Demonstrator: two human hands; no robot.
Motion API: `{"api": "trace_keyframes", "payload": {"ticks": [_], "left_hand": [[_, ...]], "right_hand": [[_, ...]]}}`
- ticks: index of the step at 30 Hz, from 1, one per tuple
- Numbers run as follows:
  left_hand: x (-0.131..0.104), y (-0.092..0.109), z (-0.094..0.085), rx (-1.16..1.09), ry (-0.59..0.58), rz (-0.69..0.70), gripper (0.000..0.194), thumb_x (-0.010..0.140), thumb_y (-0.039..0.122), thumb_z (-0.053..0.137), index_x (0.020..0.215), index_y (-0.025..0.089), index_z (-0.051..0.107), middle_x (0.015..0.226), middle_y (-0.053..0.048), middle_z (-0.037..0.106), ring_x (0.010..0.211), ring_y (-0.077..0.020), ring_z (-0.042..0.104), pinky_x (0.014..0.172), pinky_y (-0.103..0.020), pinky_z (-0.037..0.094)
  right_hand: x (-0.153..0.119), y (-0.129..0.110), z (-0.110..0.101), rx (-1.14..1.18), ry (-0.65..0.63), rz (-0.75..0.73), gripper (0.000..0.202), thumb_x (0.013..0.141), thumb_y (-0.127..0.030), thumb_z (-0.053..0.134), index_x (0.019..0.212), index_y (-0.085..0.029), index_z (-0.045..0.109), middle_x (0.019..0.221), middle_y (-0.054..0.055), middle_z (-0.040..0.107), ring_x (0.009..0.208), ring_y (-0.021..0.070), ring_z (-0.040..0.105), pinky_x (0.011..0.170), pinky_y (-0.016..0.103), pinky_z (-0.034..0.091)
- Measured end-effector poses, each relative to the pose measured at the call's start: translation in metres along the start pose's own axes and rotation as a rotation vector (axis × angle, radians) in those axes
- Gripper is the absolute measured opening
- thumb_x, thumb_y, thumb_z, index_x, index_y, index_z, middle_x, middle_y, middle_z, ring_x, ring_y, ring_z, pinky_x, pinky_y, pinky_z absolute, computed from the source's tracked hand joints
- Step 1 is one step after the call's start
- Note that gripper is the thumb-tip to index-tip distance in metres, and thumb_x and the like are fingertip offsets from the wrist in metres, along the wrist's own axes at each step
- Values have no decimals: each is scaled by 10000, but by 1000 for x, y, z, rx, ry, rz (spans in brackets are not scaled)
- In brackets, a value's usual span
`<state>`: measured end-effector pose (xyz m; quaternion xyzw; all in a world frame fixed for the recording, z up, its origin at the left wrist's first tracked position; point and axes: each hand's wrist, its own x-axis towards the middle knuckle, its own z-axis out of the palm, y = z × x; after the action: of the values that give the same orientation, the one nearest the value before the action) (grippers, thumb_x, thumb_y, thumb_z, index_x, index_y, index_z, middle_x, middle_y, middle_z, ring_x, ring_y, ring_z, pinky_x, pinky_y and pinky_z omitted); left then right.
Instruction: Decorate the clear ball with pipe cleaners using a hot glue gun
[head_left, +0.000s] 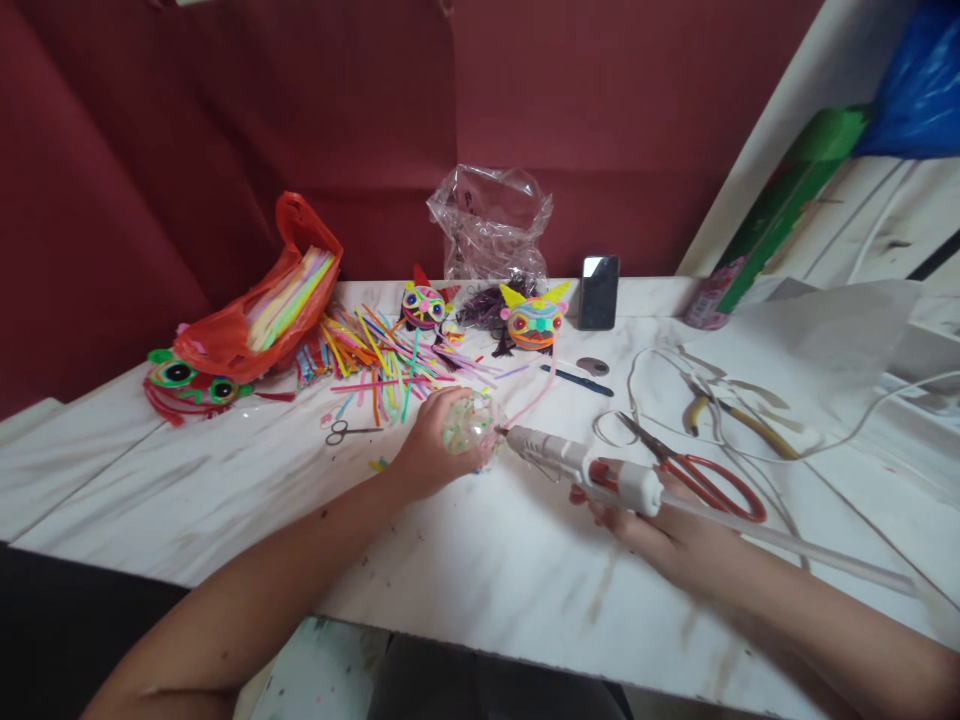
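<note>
My left hand (433, 447) is wrapped round a clear, rounded plastic piece (466, 424) with green and coloured bits on it, above the marble-patterned table. In my right hand (630, 525) is a white hot glue gun (559, 456), a long glue stick (810, 553) sticking out of its back. The gun's nozzle points left and meets, or nearly meets, the right side of the clear piece. A pink strip (541, 395) runs from near that spot up toward a decorated animal head (533, 322) with yellow ears. My fingers hide part of the piece.
Loose coloured strips (386, 360) lie behind my left hand, beside a red bag (262, 300) and small scissors (349, 432). Orange-handled scissors (705, 475), pliers (742, 420) and a white cord (637, 385) are at right. A phone (598, 293) leans at the back.
</note>
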<state>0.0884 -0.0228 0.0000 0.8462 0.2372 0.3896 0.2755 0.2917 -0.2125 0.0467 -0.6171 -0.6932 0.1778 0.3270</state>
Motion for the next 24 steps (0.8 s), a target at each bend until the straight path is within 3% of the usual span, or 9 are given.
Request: {"api": "trace_keyframes", "payload": {"ticks": [24], "left_hand": [[0, 1, -2, 7, -33, -23, 624, 688, 348, 749, 1240, 228, 482, 1264, -126, 519, 1217, -304, 504, 1063, -496, 405]], "right_hand": [[-2, -2, 0, -1, -48, -2, 215, 897, -315, 447, 761, -213, 579, 713, 35, 684, 604, 168, 627, 562, 262, 506]]}}
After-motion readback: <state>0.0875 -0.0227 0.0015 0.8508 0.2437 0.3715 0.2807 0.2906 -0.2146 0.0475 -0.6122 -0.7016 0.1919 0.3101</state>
